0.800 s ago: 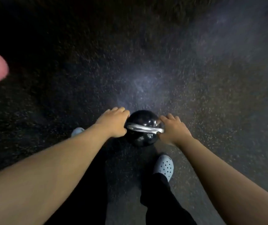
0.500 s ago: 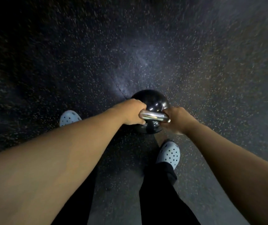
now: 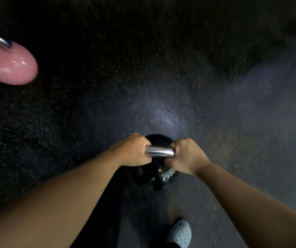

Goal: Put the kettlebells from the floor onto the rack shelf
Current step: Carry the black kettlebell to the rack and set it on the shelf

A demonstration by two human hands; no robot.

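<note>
A black kettlebell (image 3: 158, 173) with a shiny steel handle hangs low in the middle of the view, held above the dark floor. My left hand (image 3: 132, 152) grips the handle's left end and my right hand (image 3: 186, 155) grips its right end, both with fingers wrapped tight. A pink kettlebell (image 3: 9, 66) with a silver handle sits on the floor at the far left, partly cut off by the frame edge. No rack shelf is in view.
Dark speckled rubber floor (image 3: 161, 77) fills the scene, dimly lit with a pale patch ahead of my hands. My right foot in a white perforated clog (image 3: 180, 233) steps at the bottom; dark trouser legs show below my arms.
Both hands closed fully on the black kettlebell's handle and lifted it. The view swung back left, so the pink kettlebell shows again, larger. The left clog has dropped out of sight.
</note>
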